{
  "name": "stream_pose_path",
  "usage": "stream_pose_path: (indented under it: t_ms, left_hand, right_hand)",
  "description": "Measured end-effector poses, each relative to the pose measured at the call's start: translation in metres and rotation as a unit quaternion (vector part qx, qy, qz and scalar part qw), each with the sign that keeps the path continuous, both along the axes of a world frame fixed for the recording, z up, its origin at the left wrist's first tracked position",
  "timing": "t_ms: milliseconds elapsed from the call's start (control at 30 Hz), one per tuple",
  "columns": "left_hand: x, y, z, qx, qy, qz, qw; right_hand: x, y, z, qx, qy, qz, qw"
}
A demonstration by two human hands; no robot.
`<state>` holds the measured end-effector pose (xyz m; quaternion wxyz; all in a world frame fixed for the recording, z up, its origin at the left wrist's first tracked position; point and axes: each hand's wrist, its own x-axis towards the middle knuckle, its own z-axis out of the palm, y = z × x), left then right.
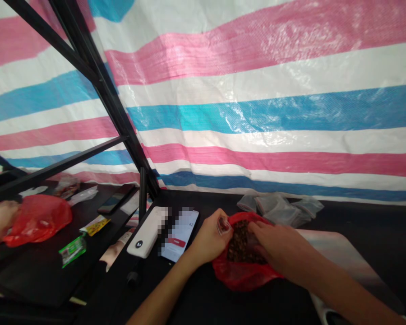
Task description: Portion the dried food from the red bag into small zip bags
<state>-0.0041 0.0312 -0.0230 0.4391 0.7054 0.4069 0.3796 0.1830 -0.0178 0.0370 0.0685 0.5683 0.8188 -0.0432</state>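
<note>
A red plastic bag [242, 275] lies open on the black table, with small brown dried pieces [238, 243] inside. At its left rim, my left hand [211, 239] is closed around a small transparent plastic bag [223, 224], whose mouth faces the brown pieces. My right hand [279, 246] reaches into the red bag from the right. Its fingers are bent together among the pieces, and the fingertips are partly hidden, so I cannot make out what they pinch. Behind the red bag, several flat transparent bags [280, 210] lie in a loose pile.
Left of my hands lie a phone with a lit screen [179, 239] and a white power bank [149, 232]. A pale printed board [345, 257] lies under my right forearm. Beyond a black metal frame [122, 113], another person's hand [2, 219] touches another red bag [43, 216].
</note>
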Motion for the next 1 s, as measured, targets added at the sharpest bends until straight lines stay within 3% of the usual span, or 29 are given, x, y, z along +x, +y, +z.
stream_pose_path:
  t_ms: [200,400,500,600,667,767,900,1000]
  left_hand:
    - [0.001,0.003,-0.004,-0.059,-0.061,0.000,0.996]
    - [-0.002,0.003,0.000,0.057,-0.006,0.074,0.996]
    - [-0.002,0.000,0.005,0.075,0.034,0.092,0.992]
    - [0.000,-0.006,0.007,0.100,0.094,0.075,0.988]
    - [0.002,-0.010,0.008,0.123,0.139,0.053,0.981]
    - [0.005,-0.014,0.006,0.139,0.174,0.033,0.974]
    - [0.006,-0.013,0.004,0.121,0.157,0.036,0.979]
    - [0.006,-0.012,0.002,0.094,0.113,0.050,0.988]
  right_hand:
    - [-0.010,0.005,-0.008,-0.010,0.074,-0.035,0.997]
    - [0.006,0.021,-0.019,-0.029,0.265,-0.056,0.962]
    - [0.018,0.027,-0.012,-0.059,0.362,-0.032,0.930]
    - [0.020,0.027,-0.001,-0.046,0.430,-0.004,0.902]
    - [0.016,0.022,0.005,-0.011,0.421,0.008,0.907]
    - [0.006,0.012,0.010,0.027,0.346,0.026,0.937]
    - [0.001,0.005,0.012,0.042,0.285,0.041,0.957]
    - [0.005,0.005,0.012,0.055,0.268,0.011,0.962]
